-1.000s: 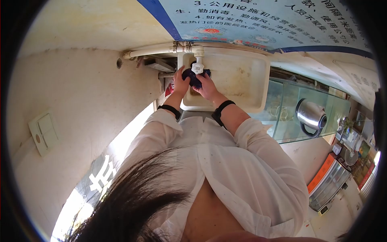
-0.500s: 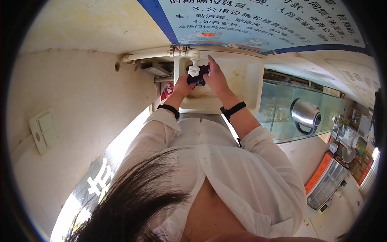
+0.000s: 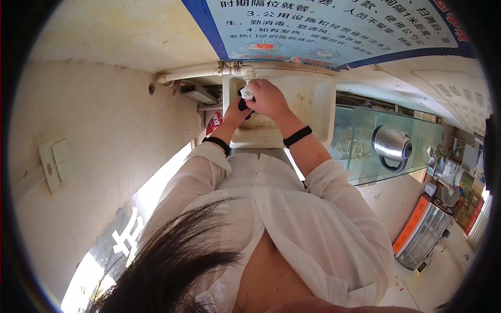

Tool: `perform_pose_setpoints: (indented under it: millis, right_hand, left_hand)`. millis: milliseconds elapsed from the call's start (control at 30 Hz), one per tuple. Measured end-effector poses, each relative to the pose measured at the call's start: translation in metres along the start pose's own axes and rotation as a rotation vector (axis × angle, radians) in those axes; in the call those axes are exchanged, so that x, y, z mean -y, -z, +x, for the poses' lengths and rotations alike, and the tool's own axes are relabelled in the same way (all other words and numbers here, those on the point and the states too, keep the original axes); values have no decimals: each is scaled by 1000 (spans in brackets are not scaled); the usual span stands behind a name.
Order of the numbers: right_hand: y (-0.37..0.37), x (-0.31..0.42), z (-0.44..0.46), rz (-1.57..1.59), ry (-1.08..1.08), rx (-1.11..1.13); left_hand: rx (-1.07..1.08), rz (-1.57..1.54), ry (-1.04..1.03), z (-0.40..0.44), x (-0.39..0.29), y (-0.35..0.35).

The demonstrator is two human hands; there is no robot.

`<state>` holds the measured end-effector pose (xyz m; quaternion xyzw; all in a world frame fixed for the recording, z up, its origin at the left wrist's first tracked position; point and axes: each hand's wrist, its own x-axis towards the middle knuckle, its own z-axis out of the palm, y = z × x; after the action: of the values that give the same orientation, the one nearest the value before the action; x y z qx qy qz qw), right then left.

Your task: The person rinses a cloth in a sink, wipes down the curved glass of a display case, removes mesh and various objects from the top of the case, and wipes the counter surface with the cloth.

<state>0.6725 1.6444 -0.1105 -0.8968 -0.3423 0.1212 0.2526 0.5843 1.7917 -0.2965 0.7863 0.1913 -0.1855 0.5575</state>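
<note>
A dark, soft-looking bundle, perhaps cloth, is in my left hand, below a white tap handle. The fingers of that hand are curled around the bundle and partly hidden. My right hand is closed at the tap, its fingers against the right side of the handle and its thumb close to the dark bundle. Both hands are over a pale, stained sink basin. Whether water is running cannot be made out.
A white pipe feeds the tap along the wall. Right of the basin, a metal kettle stands on a glass case. A red packet is wedged left of the basin. A blue-edged notice hangs above.
My right hand has gone from raised, spread fingers beside the dark bundle to closed against the tap handle. My left hand stays by the bundle. The view has shifted slightly.
</note>
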Motion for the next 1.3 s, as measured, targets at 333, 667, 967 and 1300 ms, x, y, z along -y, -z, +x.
perform_pose_setpoints:
  millis: [333, 667, 967, 1300]
  right_hand:
    - [-6, 22, 10, -237, -184, 38]
    - [-58, -90, -93, 872, -471, -253]
    - [-13, -34, -115, 2436, -543, -268]
    - [0, -16, -108, 1281, -374, -558]
  left_hand:
    - [143, 195, -15, 16, 13, -10]
    - [304, 123, -556, -68, -113, 1]
    - [46, 505, -860, -94, -167, -26]
    - [473, -71, -329, -83, -177, -18]
